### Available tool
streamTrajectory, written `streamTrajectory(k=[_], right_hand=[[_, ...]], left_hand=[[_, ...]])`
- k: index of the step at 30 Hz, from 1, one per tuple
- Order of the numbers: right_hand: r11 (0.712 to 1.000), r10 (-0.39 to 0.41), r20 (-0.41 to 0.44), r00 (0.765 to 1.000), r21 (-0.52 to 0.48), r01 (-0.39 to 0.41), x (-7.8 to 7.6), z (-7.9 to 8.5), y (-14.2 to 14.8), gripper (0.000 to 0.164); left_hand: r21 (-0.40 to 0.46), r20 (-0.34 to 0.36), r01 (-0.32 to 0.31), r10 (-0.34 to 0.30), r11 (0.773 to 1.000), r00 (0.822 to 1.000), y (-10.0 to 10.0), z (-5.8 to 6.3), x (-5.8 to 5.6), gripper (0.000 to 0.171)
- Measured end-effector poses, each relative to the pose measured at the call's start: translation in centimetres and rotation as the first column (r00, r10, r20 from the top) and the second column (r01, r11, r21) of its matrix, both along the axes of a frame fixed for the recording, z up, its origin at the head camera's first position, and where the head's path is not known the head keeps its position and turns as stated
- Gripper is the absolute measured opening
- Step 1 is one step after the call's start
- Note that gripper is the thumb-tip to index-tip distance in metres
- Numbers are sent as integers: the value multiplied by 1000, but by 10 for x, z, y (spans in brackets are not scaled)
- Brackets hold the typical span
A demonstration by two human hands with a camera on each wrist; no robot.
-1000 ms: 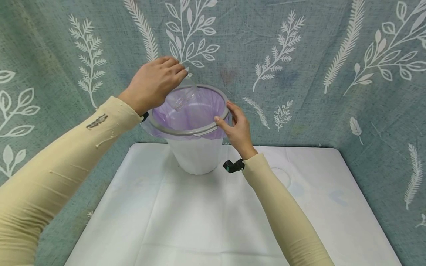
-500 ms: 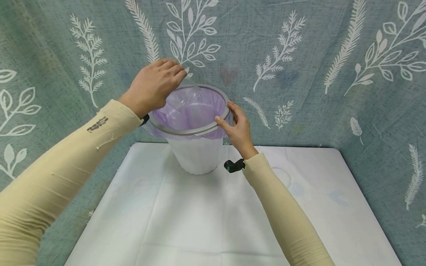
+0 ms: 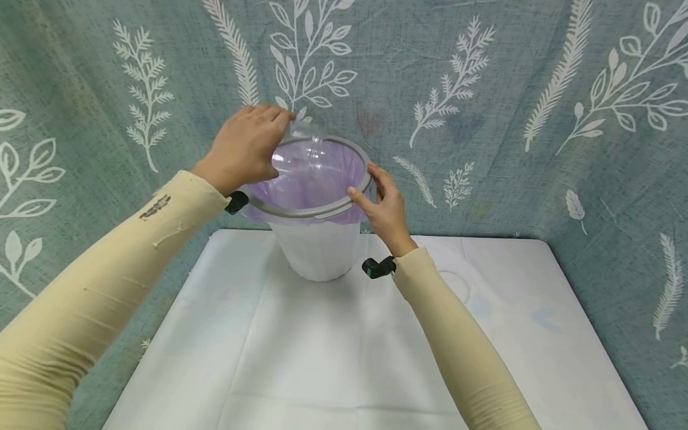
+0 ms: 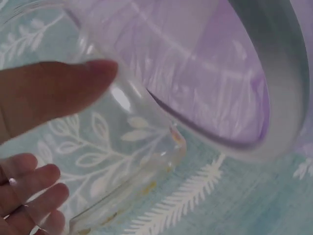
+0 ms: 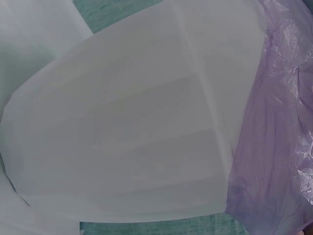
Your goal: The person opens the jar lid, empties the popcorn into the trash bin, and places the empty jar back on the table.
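Observation:
A white trash can (image 3: 319, 254) with a grey ring (image 3: 298, 213) round its mouth stands on the table. Its purple bag (image 3: 317, 185) lines the inside and folds out below the ring. Over the can's far left side, my left hand (image 3: 244, 143) holds a clear jar (image 4: 112, 166) tilted. In the left wrist view the thumb (image 4: 83, 83) presses one side of the jar, and yellowish marks show along its wall. My right hand (image 3: 386, 209) grips the can's rim on the right, thumb in front; the right wrist view shows only the can's wall and bag.
The can stands at the back of a white-covered table (image 3: 333, 346). Right behind it hangs a green curtain (image 3: 371, 77) with white leaf prints, which also closes off both sides.
My left hand has dropped slightly and turned, so its thumb now shows. The jar has swung from pointing down into the can to a more level tilt. The right hand has stayed put.

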State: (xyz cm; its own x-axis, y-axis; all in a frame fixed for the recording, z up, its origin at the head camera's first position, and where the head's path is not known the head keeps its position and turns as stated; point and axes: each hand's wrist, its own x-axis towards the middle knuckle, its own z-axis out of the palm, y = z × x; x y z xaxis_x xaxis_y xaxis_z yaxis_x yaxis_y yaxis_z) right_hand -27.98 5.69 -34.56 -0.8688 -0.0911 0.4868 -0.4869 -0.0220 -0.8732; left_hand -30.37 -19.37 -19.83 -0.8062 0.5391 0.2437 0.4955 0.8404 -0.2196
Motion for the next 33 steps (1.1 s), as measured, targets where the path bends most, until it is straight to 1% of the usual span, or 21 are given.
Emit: streamTrajectory(k=[3, 6, 10, 13, 16, 20, 23, 25, 29, 31, 33], right_hand=[[1000, -3, -1, 1000, 3, 3, 1, 2, 0, 64], [1000, -5, -7, 1000, 7, 5, 2, 2, 0, 64], [1000, -6, 2, 1000, 12, 6, 2, 2, 0, 64], [1000, -7, 6, 1000, 11, 6, 3, 2, 1, 64], [1000, -5, 4, 1000, 13, 5, 3, 2, 1, 64], [1000, -16, -1, 1000, 21, 16, -14, -15, 1, 66], [999, -23, -4, 1000, 24, 23, -25, -26, 1, 67], [1000, -17, -3, 1000, 20, 17, -21, -22, 0, 67], [1000, 0, 1, 1000, 12, 0, -7, -8, 0, 65], [1000, 4, 5, 1000, 8, -4, -2, -4, 1, 65], [1000, 5, 10, 1000, 4, -5, -1, -3, 1, 65]], left_hand=[[72, 43, -43, 40, 996, 998, 0, -1, 0, 100], [142, 89, -92, 79, 986, 993, -1, -1, 0, 105], [216, 155, -159, 127, 963, 980, -1, -3, 2, 111], [279, 199, -201, 148, 939, 969, -2, -6, 2, 113], [367, 231, -223, 144, 903, 962, -3, -11, 3, 111], [469, 254, -233, 123, 852, 959, -3, -18, 5, 105], [533, 251, -240, 119, 811, 961, -3, -23, 7, 98], [580, 242, -238, 114, 779, 964, -3, -26, 8, 93], [661, 240, -234, 94, 713, 966, -2, -32, 10, 88], [681, 248, -241, 92, 691, 964, 0, -34, 10, 88], [691, 257, -250, 92, 678, 962, 1, -36, 10, 88]])
